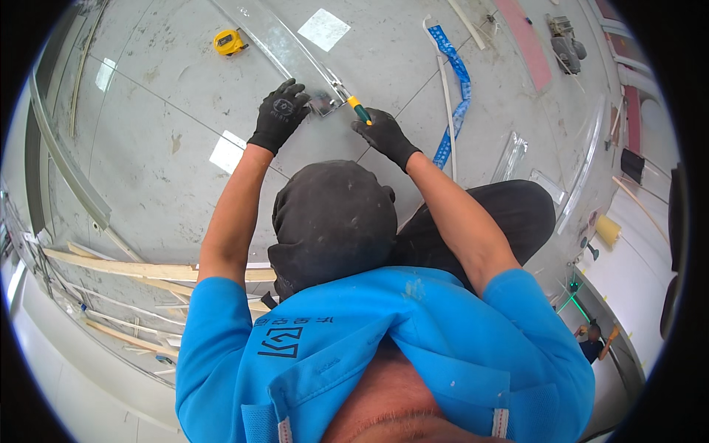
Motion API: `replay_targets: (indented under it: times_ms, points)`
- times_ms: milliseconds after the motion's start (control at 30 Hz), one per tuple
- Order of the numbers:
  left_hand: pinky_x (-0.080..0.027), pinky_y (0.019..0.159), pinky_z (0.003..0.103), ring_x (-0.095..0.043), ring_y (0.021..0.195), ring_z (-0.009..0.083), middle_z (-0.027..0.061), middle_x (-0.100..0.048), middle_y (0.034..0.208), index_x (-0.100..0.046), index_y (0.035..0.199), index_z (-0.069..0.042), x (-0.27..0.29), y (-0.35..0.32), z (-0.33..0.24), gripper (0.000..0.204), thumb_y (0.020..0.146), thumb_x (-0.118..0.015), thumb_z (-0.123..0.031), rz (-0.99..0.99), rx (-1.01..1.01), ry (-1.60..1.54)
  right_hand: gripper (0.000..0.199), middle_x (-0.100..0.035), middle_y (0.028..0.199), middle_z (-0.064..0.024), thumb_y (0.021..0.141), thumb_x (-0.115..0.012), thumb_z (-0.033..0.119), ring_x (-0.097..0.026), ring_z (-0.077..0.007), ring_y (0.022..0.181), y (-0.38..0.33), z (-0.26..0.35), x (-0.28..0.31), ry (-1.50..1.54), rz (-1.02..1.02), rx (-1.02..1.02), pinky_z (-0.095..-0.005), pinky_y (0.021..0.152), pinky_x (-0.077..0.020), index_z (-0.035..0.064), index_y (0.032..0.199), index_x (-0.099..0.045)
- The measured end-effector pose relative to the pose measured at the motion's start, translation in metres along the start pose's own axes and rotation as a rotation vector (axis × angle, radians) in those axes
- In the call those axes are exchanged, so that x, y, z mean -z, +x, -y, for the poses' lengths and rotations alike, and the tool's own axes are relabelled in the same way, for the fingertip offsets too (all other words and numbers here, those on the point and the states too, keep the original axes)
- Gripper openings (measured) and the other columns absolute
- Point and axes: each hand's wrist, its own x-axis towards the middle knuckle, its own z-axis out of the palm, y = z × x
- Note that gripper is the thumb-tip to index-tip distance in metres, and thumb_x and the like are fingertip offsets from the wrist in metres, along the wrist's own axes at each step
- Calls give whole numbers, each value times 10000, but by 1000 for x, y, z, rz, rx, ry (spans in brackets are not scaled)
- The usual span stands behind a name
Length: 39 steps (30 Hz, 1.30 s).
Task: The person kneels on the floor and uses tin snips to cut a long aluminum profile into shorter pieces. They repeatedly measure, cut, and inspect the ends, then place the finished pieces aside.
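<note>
A long silvery metal channel lies on the grey floor, with its near end between my hands. My left hand, in a black glove, is at the channel's left edge near that end, fingers spread apart. In my black-gloved right hand is the end of a hand tool with a green and yellow handle. The tool's metal front reaches the channel's near end; its exact kind is hard to make out. Between the hands sits a small dark, shiny patch that I cannot identify.
A yellow tape measure lies beyond my left hand. To the right are a blue patterned strip, a pink board and a grey machine. Wooden strips lie at left; another person is far right.
</note>
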Motion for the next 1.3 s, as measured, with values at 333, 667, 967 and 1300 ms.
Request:
replay_targets:
  times_ms: [333, 667, 967, 1300]
  points:
    - [-550, 784, 332, -670, 984, 217, 55, -680, 1091, -686, 1054, -145, 1, 24, 15, 252, 842, -731, -273, -23, 349, -370, 393, -653, 883, -166, 855, -630, 366, -640, -331, 883, 11, 1, -19, -39, -4, 8, -436, 821, -487, 15, 1029, -593]
    - [-504, 653, 271, -644, 754, 139, 24, -684, 874, -675, 1026, -74, -3, 24, 8, 210, 875, -725, -211, 34, 601, -751, 426, -671, 923, -168, 843, -596, 347, -643, -322, 926, 15, 16, 4, -121, 201, -140, -427, 842, -488, 17, 1111, -628]
    - [-509, 811, 339, -670, 888, 226, 135, -700, 926, -624, 1129, 15, -21, 45, 16, 721, 732, -776, -567, -242, 1061, -424, 228, -524, 1380, -174, 874, -551, 162, -456, -328, 1316, 10, -18, 27, -999, -222, 403, -573, 1052, -320, 96, 1054, -674]
    - [-519, 700, 321, -662, 688, 192, 99, -694, 771, -627, 976, -6, -29, 59, 31, 608, 696, -838, -503, -133, 1054, -445, 212, -417, 1471, -172, 933, -526, 195, -348, -332, 1395, 14, -21, 26, -1127, -299, 431, -575, 1112, -256, 89, 1065, -654]
